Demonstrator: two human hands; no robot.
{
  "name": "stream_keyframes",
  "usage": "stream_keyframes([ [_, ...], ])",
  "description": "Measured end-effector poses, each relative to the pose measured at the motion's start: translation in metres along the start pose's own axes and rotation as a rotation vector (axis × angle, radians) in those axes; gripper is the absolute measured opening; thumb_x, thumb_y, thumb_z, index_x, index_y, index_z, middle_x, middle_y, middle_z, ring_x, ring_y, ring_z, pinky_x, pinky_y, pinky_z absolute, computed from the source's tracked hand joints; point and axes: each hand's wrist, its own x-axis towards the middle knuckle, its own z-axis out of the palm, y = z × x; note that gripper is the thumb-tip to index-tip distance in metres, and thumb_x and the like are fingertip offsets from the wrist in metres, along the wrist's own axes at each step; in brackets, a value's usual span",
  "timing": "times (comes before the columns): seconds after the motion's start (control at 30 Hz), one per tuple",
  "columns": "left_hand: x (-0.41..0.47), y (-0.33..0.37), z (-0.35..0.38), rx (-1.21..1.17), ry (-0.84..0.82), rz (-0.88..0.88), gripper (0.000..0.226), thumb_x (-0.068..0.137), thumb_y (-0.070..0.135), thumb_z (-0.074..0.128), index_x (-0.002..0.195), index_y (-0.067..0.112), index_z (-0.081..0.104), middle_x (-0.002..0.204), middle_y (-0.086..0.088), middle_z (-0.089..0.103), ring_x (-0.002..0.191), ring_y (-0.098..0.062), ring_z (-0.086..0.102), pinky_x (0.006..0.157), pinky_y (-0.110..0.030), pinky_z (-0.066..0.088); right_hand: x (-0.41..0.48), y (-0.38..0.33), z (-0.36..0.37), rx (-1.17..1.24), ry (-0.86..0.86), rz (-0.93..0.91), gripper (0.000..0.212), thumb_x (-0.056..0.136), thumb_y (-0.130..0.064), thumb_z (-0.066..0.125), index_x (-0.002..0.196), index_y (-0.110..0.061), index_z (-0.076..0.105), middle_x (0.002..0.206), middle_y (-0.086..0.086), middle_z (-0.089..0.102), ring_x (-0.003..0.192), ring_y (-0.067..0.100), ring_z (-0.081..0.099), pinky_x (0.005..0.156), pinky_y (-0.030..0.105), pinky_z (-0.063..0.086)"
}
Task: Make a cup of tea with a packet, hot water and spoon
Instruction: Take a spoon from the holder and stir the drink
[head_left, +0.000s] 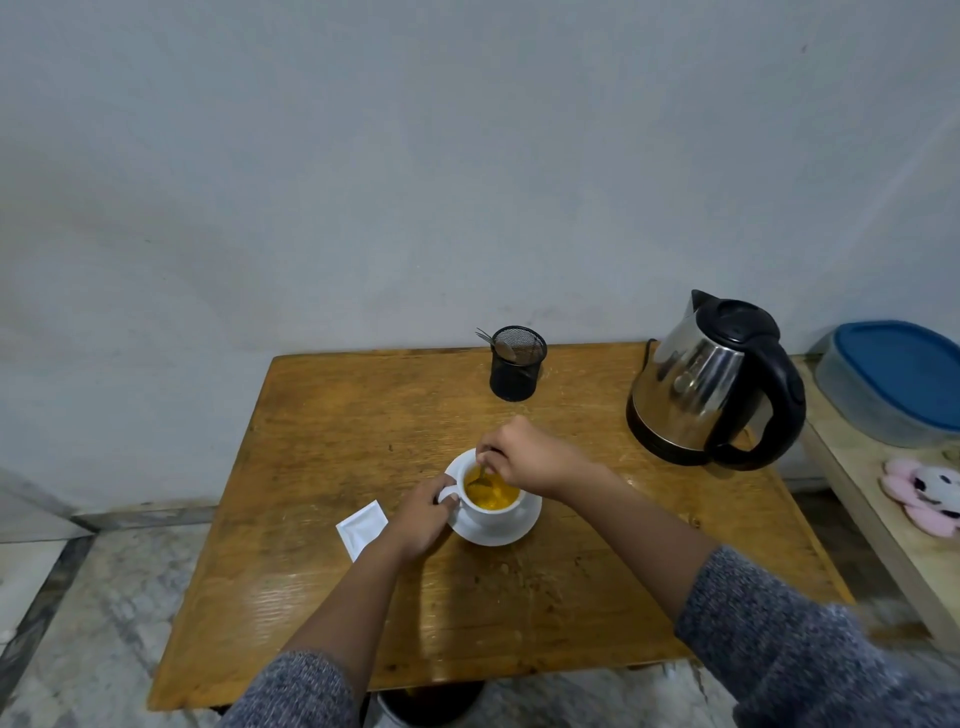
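A white cup (493, 512) of yellow-orange liquid stands on a white saucer (511, 532) near the middle of the wooden table (363, 441). My left hand (423, 514) grips the cup's handle on its left side. My right hand (530, 457) hovers over the cup and pinches a metal spoon (480, 475) whose bowl dips into the liquid. A white packet (362, 529) lies flat on the table just left of my left hand. A steel kettle (711, 379) with a black handle and lid stands at the table's back right.
A black mesh holder (517, 364) with cutlery in it stands at the table's back edge by the wall. To the right, a lower bench carries a blue-lidded container (898, 379) and a pink plush toy (924, 493). Tiled floor surrounds the table.
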Motion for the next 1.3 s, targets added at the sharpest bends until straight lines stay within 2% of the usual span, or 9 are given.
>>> stream_keyframes([
  [0.2,0.0,-0.002,-0.001,-0.01,-0.007,-0.024,0.017,0.093,0.02,0.046,0.102,0.024,0.059,0.109,-0.004,0.059,0.098,-0.019,0.053,0.081,-0.031,0.039,0.002,0.001,-0.003,-0.065,0.017,0.038,0.027,0.097,-0.016,0.045,0.107,-0.004,0.066,0.105,0.015,0.067,0.091,0.027,0.061,0.077,0.04,0.052],
  [0.37,-0.001,-0.002,-0.001,0.003,-0.002,-0.028,0.015,0.093,0.02,0.046,0.1,0.025,0.058,0.109,-0.004,0.059,0.102,-0.023,0.054,0.084,-0.034,0.041,-0.005,0.008,-0.008,-0.068,-0.006,0.044,0.025,0.095,-0.015,0.047,0.103,-0.004,0.068,0.102,0.015,0.068,0.088,0.027,0.063,0.077,0.04,0.054],
  [0.6,-0.003,0.003,-0.001,-0.023,-0.003,0.005,0.014,0.093,0.016,0.045,0.092,0.022,0.058,0.095,-0.003,0.057,0.089,-0.019,0.051,0.075,-0.032,0.039,-0.006,-0.005,0.0,-0.016,-0.012,0.017,0.025,0.095,-0.013,0.046,0.099,-0.002,0.068,0.099,0.014,0.069,0.078,0.018,0.055,0.069,0.032,0.046],
  [0.7,-0.003,0.003,-0.001,-0.005,-0.006,0.012,0.014,0.093,0.016,0.045,0.091,0.023,0.057,0.093,-0.002,0.055,0.087,-0.018,0.05,0.075,-0.032,0.038,-0.002,-0.008,0.001,-0.021,0.015,0.016,0.025,0.096,-0.014,0.046,0.097,-0.002,0.068,0.097,0.015,0.068,0.076,0.02,0.054,0.066,0.03,0.041],
  [0.97,-0.001,-0.001,0.0,-0.006,0.007,-0.001,0.014,0.092,0.018,0.046,0.094,0.025,0.058,0.101,-0.003,0.057,0.094,-0.02,0.052,0.081,-0.033,0.04,-0.003,0.004,-0.007,-0.099,0.05,0.063,0.025,0.096,-0.016,0.046,0.097,-0.003,0.067,0.098,0.015,0.067,0.084,0.028,0.062,0.066,0.039,0.048],
  [1.17,-0.001,-0.001,0.001,-0.013,0.006,-0.02,0.015,0.093,0.02,0.045,0.097,0.025,0.059,0.105,-0.004,0.06,0.097,-0.022,0.054,0.082,-0.034,0.041,-0.012,0.006,-0.01,-0.071,-0.008,0.055,0.023,0.094,-0.014,0.048,0.1,-0.006,0.068,0.1,0.013,0.068,0.078,0.02,0.057,0.066,0.032,0.046],
  [1.3,-0.001,-0.001,0.0,-0.017,0.001,-0.014,0.015,0.093,0.019,0.045,0.093,0.025,0.058,0.099,-0.004,0.058,0.09,-0.019,0.052,0.077,-0.033,0.04,-0.011,-0.004,-0.005,-0.044,-0.023,0.018,0.024,0.094,-0.013,0.047,0.098,-0.005,0.069,0.097,0.012,0.07,0.082,0.023,0.061,0.075,0.038,0.053],
])
